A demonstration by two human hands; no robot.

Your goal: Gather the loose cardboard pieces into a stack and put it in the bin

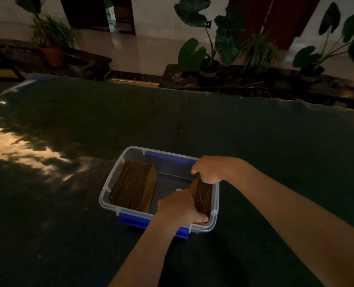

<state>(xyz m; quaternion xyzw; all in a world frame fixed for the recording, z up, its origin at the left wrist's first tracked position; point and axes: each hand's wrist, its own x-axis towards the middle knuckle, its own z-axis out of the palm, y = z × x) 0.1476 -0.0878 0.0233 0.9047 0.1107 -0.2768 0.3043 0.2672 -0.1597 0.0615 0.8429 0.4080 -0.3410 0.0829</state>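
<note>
Both hands are down in the bin, closed on the same stack of cardboard pieces [203, 196]. Left hand [181, 207] grips its near end, fingers curled around the lower edge and thumb side pressed to the stack's left face. Right hand [208, 169] clamps the far end from above, fingers folded over the top edge. Both forearms are bare.

The held stack stands on edge, corrugated edges facing up, against the right wall of the bin. Whether it rests on the bin floor or hangs just above it is hard to judge in this dim light.

The bin is a clear plastic storage box [107, 191] with blue latches, one [133, 221] on the near side and another [167, 160] on the far side. A second, larger stack of cardboard [133, 185] already sits inside against the left wall, also on edge and leaning a little to the left. A bare strip of bin floor separates the two stacks.

The bin sits on a dark table covering [275, 152] that stretches wide around it, with patches of warm light falling on its left part.

Beyond the far edge: a low dark stone planter ledge [244, 81] with large-leafed potted plants [209, 50], another potted plant [52, 38] at left, pale glossy floor and dark doorways behind.
</note>
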